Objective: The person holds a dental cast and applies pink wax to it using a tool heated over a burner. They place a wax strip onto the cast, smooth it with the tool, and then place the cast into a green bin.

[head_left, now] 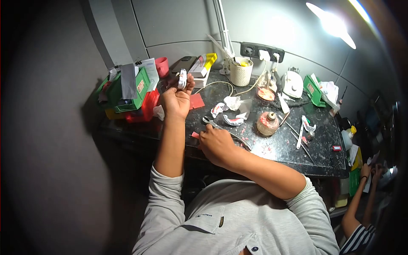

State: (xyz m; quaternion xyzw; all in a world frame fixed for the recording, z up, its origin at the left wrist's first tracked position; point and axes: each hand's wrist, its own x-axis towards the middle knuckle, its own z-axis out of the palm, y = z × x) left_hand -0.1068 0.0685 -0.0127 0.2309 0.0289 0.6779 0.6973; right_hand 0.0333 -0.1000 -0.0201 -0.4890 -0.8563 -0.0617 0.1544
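Note:
My left hand [178, 95] is raised above the left part of the dark speckled table [276, 153], its fingers closed round a small white dental model [182, 79]. Lower and to the right, my right hand [216, 144] rests at the table's front edge, fingers curled down beside a metal wrench-like tool [211, 122]; what the fingertips hold, if anything, is hidden. Just beyond it lie a white model piece with red wax [233, 121] and another such piece [219, 109]. Part of a red wax sheet [195, 135] shows at its left.
A glass burner [267, 123] stands right of centre, near thin tools and a white knife [300, 135]. Green bins [142, 87], a pink mug [162, 67] and a woven white cup [241, 73] line the back. Another person's hands [366, 171] show at far right.

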